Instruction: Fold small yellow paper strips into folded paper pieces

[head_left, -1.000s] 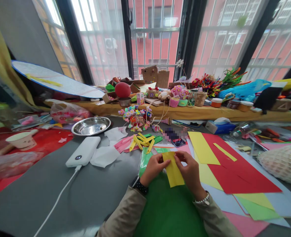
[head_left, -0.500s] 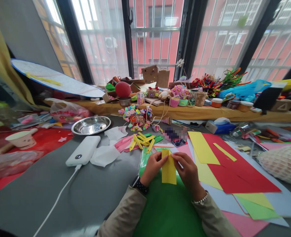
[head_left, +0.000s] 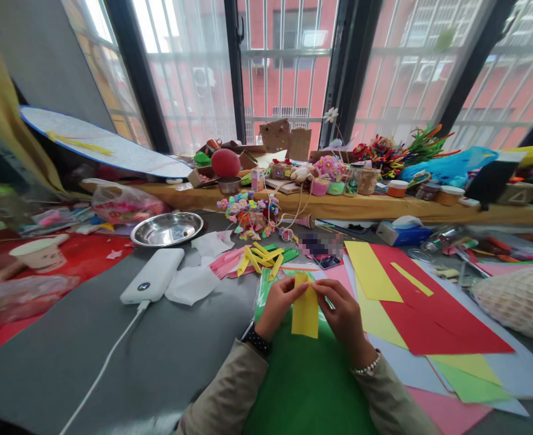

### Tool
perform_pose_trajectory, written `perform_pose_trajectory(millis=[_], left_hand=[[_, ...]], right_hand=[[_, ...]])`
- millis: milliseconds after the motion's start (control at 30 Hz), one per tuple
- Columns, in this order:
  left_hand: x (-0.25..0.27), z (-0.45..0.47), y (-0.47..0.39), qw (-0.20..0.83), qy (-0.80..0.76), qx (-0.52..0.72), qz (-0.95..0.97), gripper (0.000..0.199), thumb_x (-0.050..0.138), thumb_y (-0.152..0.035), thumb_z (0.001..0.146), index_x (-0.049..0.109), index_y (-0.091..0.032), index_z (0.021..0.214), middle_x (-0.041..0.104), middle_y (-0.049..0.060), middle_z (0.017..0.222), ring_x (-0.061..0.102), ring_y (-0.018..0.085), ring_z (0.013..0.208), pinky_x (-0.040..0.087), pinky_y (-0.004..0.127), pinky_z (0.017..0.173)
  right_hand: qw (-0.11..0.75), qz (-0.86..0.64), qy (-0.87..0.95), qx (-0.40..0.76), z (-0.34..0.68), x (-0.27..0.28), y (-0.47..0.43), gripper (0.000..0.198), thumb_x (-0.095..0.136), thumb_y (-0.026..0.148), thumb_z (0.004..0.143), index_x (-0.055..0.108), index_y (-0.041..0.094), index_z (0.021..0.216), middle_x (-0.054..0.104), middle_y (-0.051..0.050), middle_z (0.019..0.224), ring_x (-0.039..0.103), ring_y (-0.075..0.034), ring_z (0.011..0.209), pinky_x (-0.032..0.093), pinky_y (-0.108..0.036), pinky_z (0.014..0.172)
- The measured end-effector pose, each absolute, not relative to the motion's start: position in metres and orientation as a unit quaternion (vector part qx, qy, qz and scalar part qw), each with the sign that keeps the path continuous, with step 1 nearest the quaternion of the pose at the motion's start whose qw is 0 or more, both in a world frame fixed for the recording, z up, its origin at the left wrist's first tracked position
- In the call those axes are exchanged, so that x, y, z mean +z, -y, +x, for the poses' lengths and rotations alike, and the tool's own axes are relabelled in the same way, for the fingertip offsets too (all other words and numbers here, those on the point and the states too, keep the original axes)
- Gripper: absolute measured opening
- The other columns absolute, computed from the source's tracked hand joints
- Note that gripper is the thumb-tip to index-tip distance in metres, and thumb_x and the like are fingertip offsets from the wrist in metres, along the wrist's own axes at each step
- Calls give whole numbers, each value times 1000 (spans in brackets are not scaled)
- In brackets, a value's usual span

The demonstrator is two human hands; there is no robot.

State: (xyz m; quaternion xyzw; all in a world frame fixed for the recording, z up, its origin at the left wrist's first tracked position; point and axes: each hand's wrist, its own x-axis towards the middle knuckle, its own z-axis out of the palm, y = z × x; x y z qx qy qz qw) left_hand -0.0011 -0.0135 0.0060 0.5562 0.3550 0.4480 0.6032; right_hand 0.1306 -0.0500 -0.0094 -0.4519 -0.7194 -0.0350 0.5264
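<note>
Between my hands hangs a strip of yellow paper point(head_left: 305, 315), with a crease running down its length. My left hand point(head_left: 279, 303) pinches its upper left edge. At the upper right edge, thumb and fingers of my right hand point(head_left: 340, 307) are closed on the same paper. Beneath lies a green sheet point(head_left: 314, 380). Just beyond my hands is a small pile of folded yellow paper pieces point(head_left: 261, 258), with green and pink folded pieces around it.
Coloured paper sheets point(head_left: 447, 323) spread to the right. On the left are a white power bank point(head_left: 154, 278) with its cable, a steel plate point(head_left: 166, 230) and a paper cup point(head_left: 38, 254). Crafts and a red balloon point(head_left: 225, 163) line the windowsill; a tissue box point(head_left: 402, 233) stands at right.
The yellow paper has shifted slightly left and tilted, its lower end swinging. My fingers on its top edge have moved a little; both hands keep their hold.
</note>
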Motion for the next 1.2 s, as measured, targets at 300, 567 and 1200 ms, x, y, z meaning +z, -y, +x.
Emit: perform_pose_trajectory(millis=[300,567,1200], left_hand=[[6,-2,14,612,-355,444,549,33,60,-37,58,60,-10,78,60,5,74,54,15,68,41,23,60],[1,-4,12,570,-376,354,639,36,57,-42,59,63,-10,75,61,4,69,52,14,61,38,20,51],[0,-5,11,562,-381,338,651,37,56,-43,59,63,-9,73,58,3,61,47,10,53,32,19,47]], right_hand=[[561,-491,629,220,135,1,51,16,49,25,72,58,19,85,60,-4,81,57,-15,71,47,-26,64],[521,-524,534,411,145,-6,41,24,55,37,65,62,14,69,56,1,54,48,-10,50,40,-21,49],[525,-538,537,383,138,-4,44,23,55,36,65,59,13,65,53,1,53,47,-11,52,37,-21,50]])
